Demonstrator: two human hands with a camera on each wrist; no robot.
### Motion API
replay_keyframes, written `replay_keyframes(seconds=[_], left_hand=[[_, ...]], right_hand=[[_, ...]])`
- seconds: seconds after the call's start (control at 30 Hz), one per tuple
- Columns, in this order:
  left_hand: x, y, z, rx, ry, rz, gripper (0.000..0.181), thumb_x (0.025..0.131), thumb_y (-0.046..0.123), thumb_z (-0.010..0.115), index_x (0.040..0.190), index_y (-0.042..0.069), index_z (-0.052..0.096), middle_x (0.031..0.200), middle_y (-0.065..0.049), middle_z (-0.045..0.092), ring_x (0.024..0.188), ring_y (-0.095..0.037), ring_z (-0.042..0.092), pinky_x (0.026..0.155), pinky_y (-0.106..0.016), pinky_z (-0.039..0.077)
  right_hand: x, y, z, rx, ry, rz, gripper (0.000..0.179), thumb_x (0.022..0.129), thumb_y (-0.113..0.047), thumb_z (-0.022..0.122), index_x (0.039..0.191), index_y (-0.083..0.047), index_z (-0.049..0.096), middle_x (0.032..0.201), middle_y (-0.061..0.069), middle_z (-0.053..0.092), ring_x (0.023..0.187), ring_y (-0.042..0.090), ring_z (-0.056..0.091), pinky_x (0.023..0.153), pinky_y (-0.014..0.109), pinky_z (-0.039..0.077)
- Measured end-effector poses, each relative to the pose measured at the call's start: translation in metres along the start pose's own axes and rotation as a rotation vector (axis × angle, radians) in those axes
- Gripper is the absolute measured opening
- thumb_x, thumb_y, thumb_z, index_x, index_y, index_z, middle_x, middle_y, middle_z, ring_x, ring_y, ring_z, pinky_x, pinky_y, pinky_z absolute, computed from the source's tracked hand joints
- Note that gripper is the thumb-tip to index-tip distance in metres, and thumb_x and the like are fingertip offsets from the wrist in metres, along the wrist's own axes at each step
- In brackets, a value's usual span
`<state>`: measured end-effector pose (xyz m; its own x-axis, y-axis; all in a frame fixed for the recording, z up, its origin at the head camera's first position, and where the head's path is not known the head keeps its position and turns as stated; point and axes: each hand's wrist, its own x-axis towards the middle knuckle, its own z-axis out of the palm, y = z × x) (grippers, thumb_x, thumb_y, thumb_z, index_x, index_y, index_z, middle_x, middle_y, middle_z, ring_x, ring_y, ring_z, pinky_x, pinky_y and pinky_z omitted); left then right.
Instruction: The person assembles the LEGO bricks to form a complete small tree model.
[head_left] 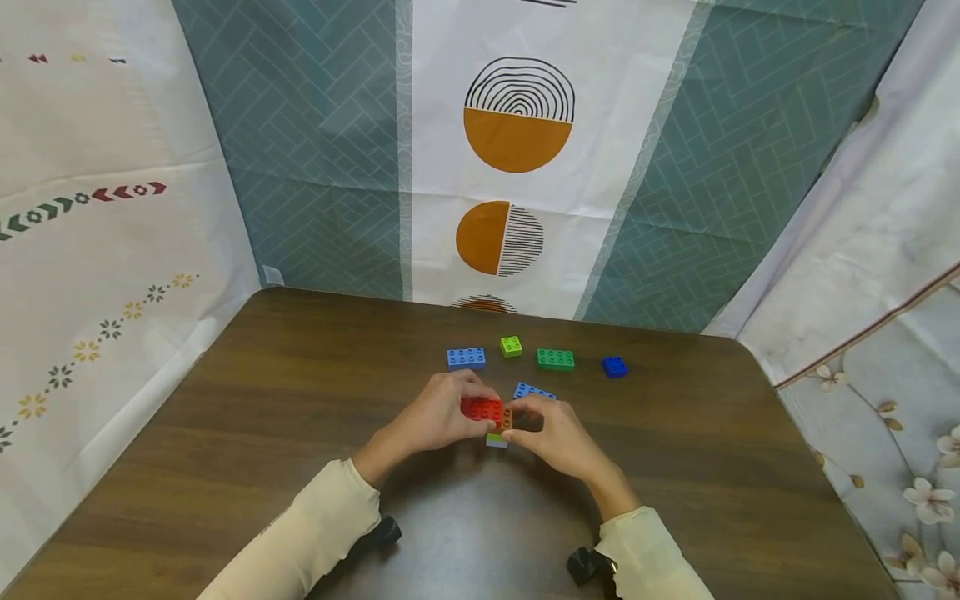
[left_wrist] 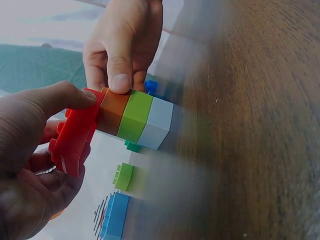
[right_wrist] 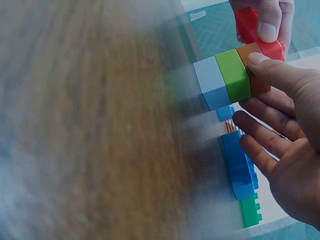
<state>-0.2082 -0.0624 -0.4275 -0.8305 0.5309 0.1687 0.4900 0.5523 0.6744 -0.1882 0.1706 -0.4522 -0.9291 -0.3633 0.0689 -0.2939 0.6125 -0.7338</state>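
Note:
My left hand (head_left: 444,412) grips a long red brick (left_wrist: 77,132) between thumb and fingers. That brick lies over part of an orange brick (left_wrist: 113,111), the top of a small stack. Below the orange one come a lime green brick (left_wrist: 135,116) and a pale blue-white brick (left_wrist: 157,126), which stands on the table. Thumb and fingers of my right hand (head_left: 557,436) pinch the stack at the orange brick, facing the left hand. In the right wrist view the red brick (right_wrist: 270,49) reaches out beyond the stack toward the left hand.
Behind the hands on the wooden table (head_left: 300,367) lie a light blue brick (head_left: 466,358), a lime brick (head_left: 511,347), a green brick (head_left: 555,359) and a dark blue brick (head_left: 614,367). Another blue brick (head_left: 534,390) lies just past the right hand. Fabric hangs around the table.

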Motion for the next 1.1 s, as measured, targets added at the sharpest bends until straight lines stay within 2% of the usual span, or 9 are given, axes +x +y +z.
replay_keyframes(seconds=[0.43, 0.83, 1.1], left_hand=[[0.002, -0.005, 0.003, -0.065, 0.016, 0.001, 0.031, 0.083, 0.019, 0.084, 0.112, 0.015, 0.076, 0.110, 0.000, 0.073, 0.098, -0.015, 0.060, 0.078, -0.023, 0.056], [0.002, -0.007, 0.002, -0.045, 0.012, 0.011, 0.029, 0.084, 0.022, 0.084, 0.112, 0.018, 0.080, 0.107, 0.001, 0.069, 0.094, -0.014, 0.059, 0.074, -0.020, 0.056], [0.003, -0.011, 0.004, -0.098, 0.010, -0.023, 0.029, 0.083, 0.023, 0.085, 0.111, 0.018, 0.079, 0.106, 0.002, 0.070, 0.093, -0.013, 0.061, 0.075, -0.021, 0.056]], right_hand=[[0.000, 0.001, -0.001, 0.012, -0.010, 0.013, 0.036, 0.089, -0.027, 0.082, 0.121, -0.017, 0.073, 0.115, -0.003, 0.074, 0.106, 0.020, 0.066, 0.093, 0.041, 0.057], [0.000, 0.000, -0.001, 0.013, -0.012, 0.007, 0.036, 0.089, -0.028, 0.082, 0.122, -0.017, 0.073, 0.114, -0.003, 0.074, 0.105, 0.020, 0.066, 0.091, 0.039, 0.058], [0.000, 0.000, -0.001, 0.008, -0.010, 0.000, 0.035, 0.089, -0.026, 0.082, 0.122, -0.016, 0.073, 0.113, -0.003, 0.074, 0.103, 0.019, 0.066, 0.090, 0.038, 0.058]])
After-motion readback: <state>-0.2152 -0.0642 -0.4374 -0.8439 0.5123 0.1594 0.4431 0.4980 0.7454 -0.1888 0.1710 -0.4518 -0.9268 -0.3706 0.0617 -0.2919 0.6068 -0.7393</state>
